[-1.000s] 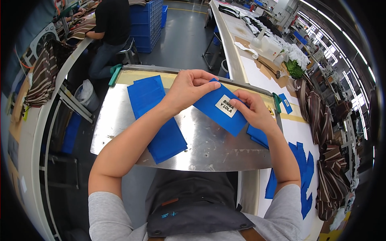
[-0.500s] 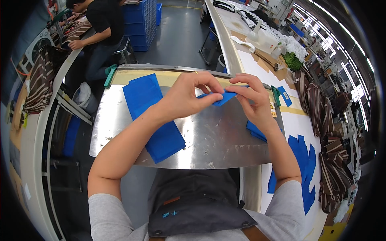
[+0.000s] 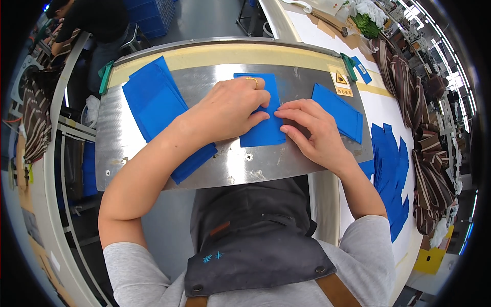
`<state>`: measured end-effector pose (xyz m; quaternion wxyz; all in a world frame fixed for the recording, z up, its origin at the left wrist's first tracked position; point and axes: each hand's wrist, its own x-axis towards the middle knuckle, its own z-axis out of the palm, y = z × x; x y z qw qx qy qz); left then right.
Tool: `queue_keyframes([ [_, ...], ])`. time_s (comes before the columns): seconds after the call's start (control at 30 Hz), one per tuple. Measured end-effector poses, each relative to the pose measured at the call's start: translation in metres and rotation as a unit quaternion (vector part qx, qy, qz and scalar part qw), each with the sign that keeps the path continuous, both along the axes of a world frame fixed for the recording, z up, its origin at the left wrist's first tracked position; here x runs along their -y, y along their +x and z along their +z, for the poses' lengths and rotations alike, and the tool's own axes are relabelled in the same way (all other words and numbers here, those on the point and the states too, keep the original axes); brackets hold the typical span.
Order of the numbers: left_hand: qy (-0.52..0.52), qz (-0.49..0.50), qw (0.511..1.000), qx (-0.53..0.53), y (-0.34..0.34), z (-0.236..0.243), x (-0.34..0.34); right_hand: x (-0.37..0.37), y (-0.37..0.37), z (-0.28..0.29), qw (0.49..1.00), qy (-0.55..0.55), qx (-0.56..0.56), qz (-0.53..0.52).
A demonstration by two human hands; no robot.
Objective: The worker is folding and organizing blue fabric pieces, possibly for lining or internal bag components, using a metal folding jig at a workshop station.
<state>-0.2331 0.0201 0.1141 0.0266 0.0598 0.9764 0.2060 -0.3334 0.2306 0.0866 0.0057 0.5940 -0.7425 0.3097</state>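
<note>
Head view, work surface seen from above. The blue fabric piece [image 3: 262, 135] lies on the metal plate [image 3: 291, 166], between the two hands and partly covered by the left hand [image 3: 240, 106]. I read the left fingers as curled over the piece with the thumb bent toward them, but I cannot tell whether cloth is pinched between; the right hand [image 3: 308, 126] has thumb and fingers parted, their tips at the piece's right edge. With so light a hold, I judge that the smooth plate could let the piece skate or turn if one hand presses harder than the other, and that a fold or crease might form unseen beneath the left knuckles. My left forearm crosses above the left blue stack [image 3: 153, 94]; whether it touches I cannot tell, but a low sweep could drag the layers askew toward the plate's near edge. The right blue stack [image 3: 338, 113] lies just beside the right hand, where an outward swing of the knuckles could knock it off square.
</note>
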Motion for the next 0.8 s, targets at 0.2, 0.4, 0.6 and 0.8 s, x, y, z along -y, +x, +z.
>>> queue_keyframes([
  [0.2, 0.022, -0.081, 0.970, -0.227, -0.004, -0.046, 0.008, -0.012, 0.005, 0.001, 0.999, 0.019, 0.024, 0.027],
  [0.4, -0.012, -0.063, 0.981, -0.182, -0.003, -0.044, 0.003, -0.023, 0.012, 0.004, 0.999, 0.029, 0.023, 0.028],
  [0.6, -0.039, -0.058, 0.979, -0.194, -0.004, -0.046, 0.002, -0.017, 0.015, 0.002, 0.997, 0.017, -0.065, 0.034],
  [0.8, -0.050, -0.043, 0.981, -0.183, 0.000, -0.041, -0.005, -0.030, 0.003, -0.004, 0.996, 0.005, -0.051, 0.075],
])
